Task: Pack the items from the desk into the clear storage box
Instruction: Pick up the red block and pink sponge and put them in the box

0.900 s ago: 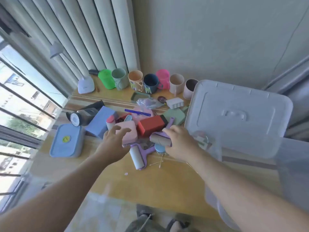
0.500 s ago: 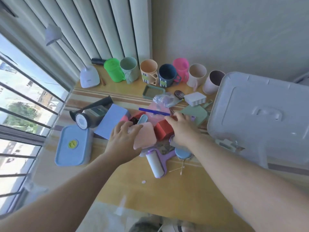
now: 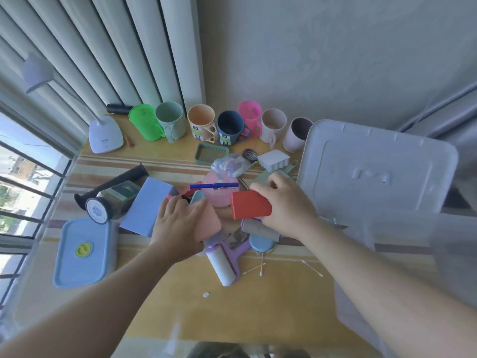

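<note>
I am seeing my left hand (image 3: 178, 223) gripping a matte, salmon-pink block (image 3: 207, 223) with rounded corners, its fingers curling over the top edge. My right hand (image 3: 286, 205) is holding a smooth red rectangular box (image 3: 249, 205), fingers wrapping its far end. Both are sitting over the heap in the middle of the yellowish wooden desk (image 3: 258, 306).

The clear storage box (image 3: 402, 241) is standing at the right edge of the desk, its translucent walls showing only faintly, and its frosted white lid (image 3: 374, 166), moulded with a shallow handle recess, is leaning up behind it.

Below my hands a lint roller (image 3: 223, 267) with a white cylinder and lilac plastic frame is lying beside a grey cardboard tube (image 3: 258, 228) and a pale blue oval piece (image 3: 260, 242). Thin cotton swabs (image 3: 258, 267) are scattered on the bare wood. A blue pen (image 3: 214, 186) is resting across a round pink container (image 3: 219, 192). A periwinkle rectangular box (image 3: 148, 205) is sitting just left of my left hand, and a flat light-blue lidded container (image 3: 82, 251) with a yellow round emblem is lying nearer the window.

Along the wall a row of glossy plastic cups is standing: green (image 3: 144, 121), sage (image 3: 171, 120), peach (image 3: 201, 120), navy (image 3: 231, 127), hot pink (image 3: 250, 117), cream (image 3: 273, 124) and mauve (image 3: 296, 134). A white desk lamp (image 3: 104, 134) is standing in the corner.
</note>
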`<state>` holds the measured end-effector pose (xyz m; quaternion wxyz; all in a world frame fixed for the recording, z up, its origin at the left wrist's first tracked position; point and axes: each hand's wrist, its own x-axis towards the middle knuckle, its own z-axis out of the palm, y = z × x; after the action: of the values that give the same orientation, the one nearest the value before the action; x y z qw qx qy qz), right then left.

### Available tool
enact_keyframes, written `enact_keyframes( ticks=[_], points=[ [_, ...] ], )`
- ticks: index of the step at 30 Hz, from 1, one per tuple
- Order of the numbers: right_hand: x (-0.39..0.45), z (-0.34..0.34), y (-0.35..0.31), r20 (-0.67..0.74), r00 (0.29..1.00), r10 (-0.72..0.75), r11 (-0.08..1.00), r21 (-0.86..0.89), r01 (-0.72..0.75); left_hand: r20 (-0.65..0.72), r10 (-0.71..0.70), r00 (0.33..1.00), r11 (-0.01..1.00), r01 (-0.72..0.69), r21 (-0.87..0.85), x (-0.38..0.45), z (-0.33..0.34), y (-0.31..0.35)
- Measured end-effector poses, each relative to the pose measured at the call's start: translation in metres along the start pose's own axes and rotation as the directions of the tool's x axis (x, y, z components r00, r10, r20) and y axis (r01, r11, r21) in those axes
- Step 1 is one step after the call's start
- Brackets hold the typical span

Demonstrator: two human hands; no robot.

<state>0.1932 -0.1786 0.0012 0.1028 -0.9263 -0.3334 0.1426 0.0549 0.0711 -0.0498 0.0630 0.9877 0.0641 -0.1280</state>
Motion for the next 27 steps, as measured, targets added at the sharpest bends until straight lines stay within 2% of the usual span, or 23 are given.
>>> enact_keyframes(
  ticks=[4, 7, 10, 12, 14, 19, 21, 24, 27],
  points=[
    [-0.054, -0.06, 0.021, -0.134, 0.982, 0.135, 0.955, 0.283, -0.093, -0.06, -0.056, 0.997, 0.977, 0.042, -0.211, 0.004, -0.053, 0.035],
    [-0.11, -0.111, 0.054, -0.202, 0.94, 0.276, 0.874, 0.459, -0.159, -0.119, 0.022, 0.993, 0.941, -0.061, -0.333, 0.012, -0.088, 0.084],
    [-0.177, -0.137, 0.102, -0.182, 0.868, 0.461, 0.767, 0.574, -0.287, -0.186, 0.135, 0.973, 0.901, -0.199, -0.387, 0.017, -0.108, 0.146],
    [-0.221, -0.135, 0.138, -0.102, 0.808, 0.581, 0.652, 0.652, -0.386, -0.207, 0.21, 0.956, 0.878, -0.277, -0.389, 0.017, -0.114, 0.19],
    [-0.257, -0.124, 0.173, 0.003, 0.773, 0.635, 0.573, 0.669, -0.473, -0.205, 0.275, 0.939, 0.857, -0.336, -0.39, 0.013, -0.112, 0.23],
    [-0.289, -0.061, 0.233, 0.309, 0.73, 0.609, 0.406, 0.67, -0.621, -0.179, 0.33, 0.927, 0.867, -0.373, -0.331, 0.001, -0.09, 0.311],
    [-0.281, -0.024, 0.243, 0.373, 0.728, 0.576, 0.335, 0.705, -0.626, -0.156, 0.325, 0.933, 0.877, -0.359, -0.32, -0.001, -0.08, 0.334],
    [-0.26, 0.027, 0.244, 0.384, 0.732, 0.563, 0.297, 0.732, -0.613, -0.16, 0.258, 0.953, 0.898, -0.298, -0.325, -0.001, -0.074, 0.356],
    [-0.243, 0.064, 0.235, 0.438, 0.7, 0.564, 0.143, 0.783, -0.605, -0.173, 0.164, 0.971, 0.913, -0.216, -0.345, -0.004, -0.076, 0.367]
  ],
)
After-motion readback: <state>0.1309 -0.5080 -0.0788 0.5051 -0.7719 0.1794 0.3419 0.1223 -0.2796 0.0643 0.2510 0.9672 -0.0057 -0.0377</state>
